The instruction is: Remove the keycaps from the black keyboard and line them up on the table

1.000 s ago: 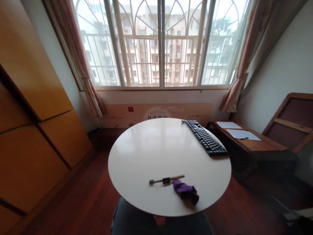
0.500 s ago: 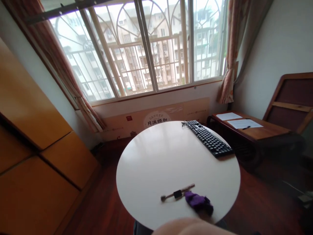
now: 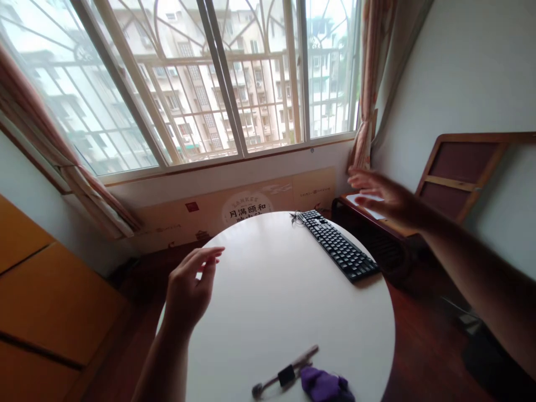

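My left hand (image 3: 190,287) is raised over the left side of the round white table (image 3: 259,312). Its fingers stretch out toward the right, thumb apart, holding nothing. In the air beyond the table's right edge is my right hand (image 3: 383,192), slightly blurred, with fingers spread and nothing in them. A black keyboard (image 3: 339,245) lies slanted along the right rim, below and left of that hand. Near the front of the table lies a thin brush-like stick (image 3: 307,355) with a black block (image 3: 287,377) around its middle. A crumpled purple cloth (image 3: 324,385) lies beside it.
Behind my right hand, a low wooden table (image 3: 393,223) bears white paper (image 3: 368,204). A wooden chair back (image 3: 454,181) stands farther right. Wooden cabinets (image 3: 37,301) line the left. A printed cardboard panel (image 3: 276,192) leans below the barred window.
Both hands have come into view, left over the table and right beyond the keyboard. The view has shifted, so the table sits lower and farther left in it.
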